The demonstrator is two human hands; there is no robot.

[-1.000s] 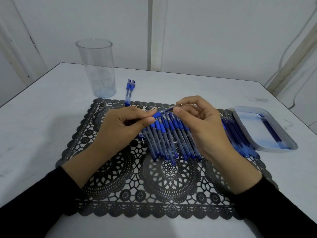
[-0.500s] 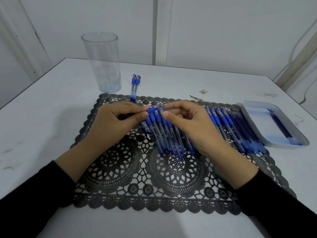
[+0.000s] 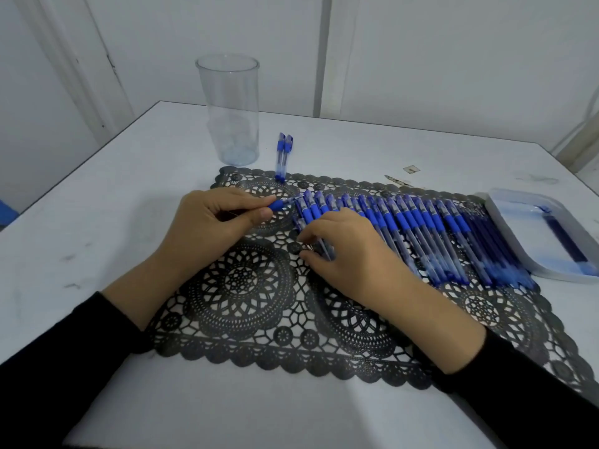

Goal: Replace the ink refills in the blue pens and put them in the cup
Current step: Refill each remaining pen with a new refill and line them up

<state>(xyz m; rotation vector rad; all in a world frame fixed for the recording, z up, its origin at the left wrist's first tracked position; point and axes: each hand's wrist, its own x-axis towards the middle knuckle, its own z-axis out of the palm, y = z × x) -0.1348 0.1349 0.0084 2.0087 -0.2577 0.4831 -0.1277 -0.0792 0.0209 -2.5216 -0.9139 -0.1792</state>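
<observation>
At the left end of the pen row, over the black lace placemat (image 3: pixel 246 286), the left hand (image 3: pixel 214 222) pinches a blue grip section (image 3: pixel 278 205) between thumb and forefinger, with a short clear stub pointing right. Half a second earlier both hands met on this one pen; now the right hand (image 3: pixel 350 254) has parted from it and dropped onto the row of blue pens (image 3: pixel 415 228). Its fingers are curled over a clear barrel (image 3: pixel 325 251) at the row's left end. Whether it grips that barrel or only rests on it cannot be told.

The separation suggests the pen has come apart into front piece and barrel, so the old refill would be free to come out. Whether a refill sits in either part is not visible.

Further out:
- **Loose refills:** dark refills (image 3: pixel 486 247) lie on the mat just right of the row.
- **Tray:** more refills (image 3: pixel 564 238) lie in the shallow white tray (image 3: pixel 505 215).
- **Capped pens:** two capped pens (image 3: pixel 282 157) lie side by side at the mat's far edge.
- **Cup:** the clear cup (image 3: pixel 230 118) stands upright near them on the white table (image 3: pixel 97 222) and holds no pens.

The task therefore appears to be at an early stage.
</observation>
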